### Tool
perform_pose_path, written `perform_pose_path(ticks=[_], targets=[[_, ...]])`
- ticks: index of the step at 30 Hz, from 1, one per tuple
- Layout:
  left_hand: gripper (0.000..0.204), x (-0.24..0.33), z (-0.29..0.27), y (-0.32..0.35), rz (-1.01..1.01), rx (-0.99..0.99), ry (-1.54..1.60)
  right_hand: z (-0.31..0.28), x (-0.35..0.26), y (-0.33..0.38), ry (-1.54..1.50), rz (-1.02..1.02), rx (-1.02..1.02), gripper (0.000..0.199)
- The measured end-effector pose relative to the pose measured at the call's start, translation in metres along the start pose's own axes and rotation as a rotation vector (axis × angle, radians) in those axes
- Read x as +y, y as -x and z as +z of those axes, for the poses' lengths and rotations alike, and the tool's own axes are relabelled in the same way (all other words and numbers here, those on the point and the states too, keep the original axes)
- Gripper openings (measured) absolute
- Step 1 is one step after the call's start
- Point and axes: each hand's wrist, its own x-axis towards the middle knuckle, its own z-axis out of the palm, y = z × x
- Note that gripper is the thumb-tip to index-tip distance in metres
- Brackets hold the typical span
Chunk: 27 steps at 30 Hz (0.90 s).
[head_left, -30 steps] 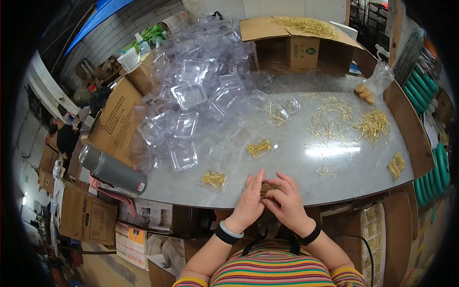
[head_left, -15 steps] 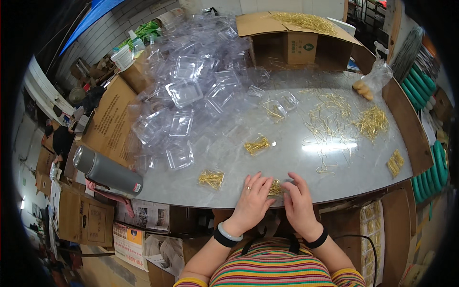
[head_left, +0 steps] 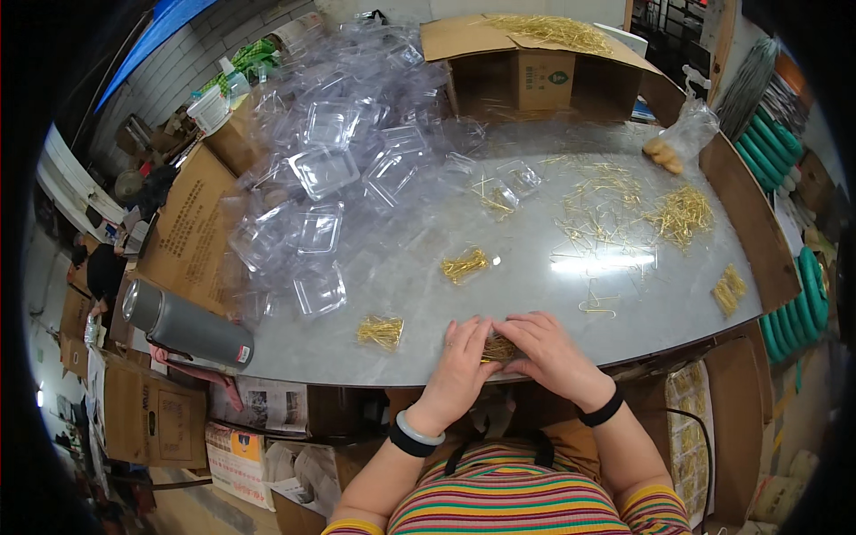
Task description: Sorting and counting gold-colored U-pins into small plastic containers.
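Note:
At the table's near edge, my left hand [head_left: 457, 364] and my right hand [head_left: 551, 358] close in from both sides on a small bundle of gold wire hooks [head_left: 497, 349]. Fingers cover much of it, and whether a clear plastic box encloses it is hard to see. Similar gold bundles lie around it: one to the left [head_left: 381, 331], one farther off [head_left: 465, 265], and one at the far right [head_left: 729, 291]. Loose hooks [head_left: 599, 201] are scattered beyond my right hand, beside a denser heap of hooks [head_left: 683, 217].
Clear plastic boxes [head_left: 321, 169] are piled high across the table's left half. A grey bottle [head_left: 192, 323] lies tilted at the left edge. Cardboard walls [head_left: 751, 218] border the table, and an open carton [head_left: 544, 80] with more gold wire on top stands at the back.
My right hand has moved left and closed in on the bundle, its fingertips now near those of my left hand. The whole view has shifted slightly.

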Motion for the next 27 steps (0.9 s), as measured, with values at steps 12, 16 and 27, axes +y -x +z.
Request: perform_pose_path(ticks=[12, 16, 27], targets=[[0.085, -0.007, -0.011, 0.004, 0.005, -0.202, -0.003, 0.044, -0.035, 0.007, 0.065, 0.063, 0.177, 0.053], [0.083, -0.007, -0.018, 0.005, -0.036, -0.143, 0.139, 0.051, -0.037, 0.009, 0.106, 0.082, 0.149, 0.049], [0.060, 0.004, -0.041, 0.015, -0.195, -0.019, -0.074, 0.039, -0.031, 0.011, 0.160, 0.051, 0.108, 0.049]])
